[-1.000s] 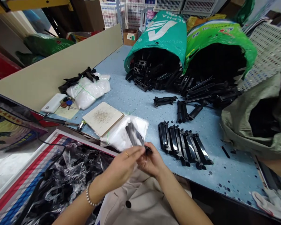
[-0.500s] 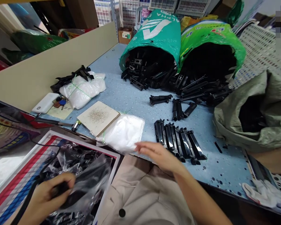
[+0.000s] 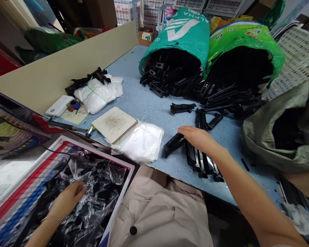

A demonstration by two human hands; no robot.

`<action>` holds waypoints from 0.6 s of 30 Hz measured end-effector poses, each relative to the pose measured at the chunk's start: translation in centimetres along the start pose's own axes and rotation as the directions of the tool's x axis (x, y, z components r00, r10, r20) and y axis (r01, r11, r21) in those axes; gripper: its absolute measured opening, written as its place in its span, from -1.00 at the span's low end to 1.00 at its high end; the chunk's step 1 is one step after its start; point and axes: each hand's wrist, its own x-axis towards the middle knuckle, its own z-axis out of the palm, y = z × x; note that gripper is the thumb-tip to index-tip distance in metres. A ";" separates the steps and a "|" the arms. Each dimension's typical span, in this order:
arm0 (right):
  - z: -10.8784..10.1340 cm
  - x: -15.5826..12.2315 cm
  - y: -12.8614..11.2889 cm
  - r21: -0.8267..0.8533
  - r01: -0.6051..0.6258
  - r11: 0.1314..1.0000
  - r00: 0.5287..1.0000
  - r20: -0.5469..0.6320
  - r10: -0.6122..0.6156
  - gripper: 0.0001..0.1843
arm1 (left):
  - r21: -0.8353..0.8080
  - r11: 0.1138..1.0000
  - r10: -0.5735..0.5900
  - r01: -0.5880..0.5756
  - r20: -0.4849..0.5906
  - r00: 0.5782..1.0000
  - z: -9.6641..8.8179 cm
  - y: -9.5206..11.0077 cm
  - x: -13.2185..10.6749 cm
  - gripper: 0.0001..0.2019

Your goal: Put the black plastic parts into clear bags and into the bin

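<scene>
My right hand (image 3: 198, 138) reaches over the blue table (image 3: 149, 103) and closes on the end of a long black plastic piece (image 3: 172, 145), which angles out to the left of a tight row of the same black pieces (image 3: 203, 162). My left hand (image 3: 67, 200), with a bracelet on the wrist, lies flat with fingers stretched on a clear plastic bag of black parts (image 3: 98, 178). That bag sits inside a white crate with red and blue stripes (image 3: 96, 150) at the lower left.
Two green sacks (image 3: 185, 31) (image 3: 244, 37) spill black pieces at the back, and a grey-green sack (image 3: 285, 137) lies at the right. A white packet (image 3: 141, 142), a square board (image 3: 114, 123), a tied white bundle (image 3: 100, 92) and a power bank (image 3: 59, 105) lie left. Loose pieces (image 3: 182, 108) lie mid-table.
My hands parted: the left carried a bagged black piece down into the crate and now lies flat there. The right moved forward onto the row and pulled one piece askew.
</scene>
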 end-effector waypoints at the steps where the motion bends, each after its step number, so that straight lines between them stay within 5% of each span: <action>1: -0.3 -0.4 -0.3 0.048 -0.056 0.997 0.998 -0.027 0.057 -0.62 | -0.077 0.992 0.095 -0.096 -0.020 0.995 0.6 3.5 1.3 -0.82; 3: -0.6 -1.0 -1.4 0.209 -0.180 0.961 0.979 -0.056 0.196 -0.65 | -0.143 0.940 0.298 -0.310 -0.098 0.949 2.2 10.8 3.4 -0.84; 5: -0.2 -1.6 -3.0 0.469 -0.287 0.835 0.938 -0.040 0.344 -0.65 | -0.096 0.867 0.472 -0.490 -0.158 0.867 3.9 17.2 4.9 -0.86; 8: 1.1 -2.8 -5.5 0.843 -0.324 0.430 0.869 0.085 0.488 -0.65 | 0.041 0.841 0.539 -0.540 -0.151 0.829 5.7 22.7 6.6 -0.88; 12: 2.9 -4.6 -7.9 0.963 -0.255 -0.085 0.836 0.263 0.482 -0.68 | -0.198 0.877 0.431 -0.439 -0.082 0.899 5.2 22.8 9.3 -0.87; 15: 4.0 -4.9 -9.3 0.925 -0.234 -0.299 0.852 0.343 0.396 -0.69 | -0.550 0.814 0.204 -0.184 -0.026 0.979 3.9 21.5 10.8 -0.73; 18: 4.6 -3.9 -10.6 0.874 -0.227 -0.429 0.870 0.380 0.315 -0.70 | -0.780 0.624 0.136 0.036 0.154 0.979 3.0 21.4 11.3 -0.69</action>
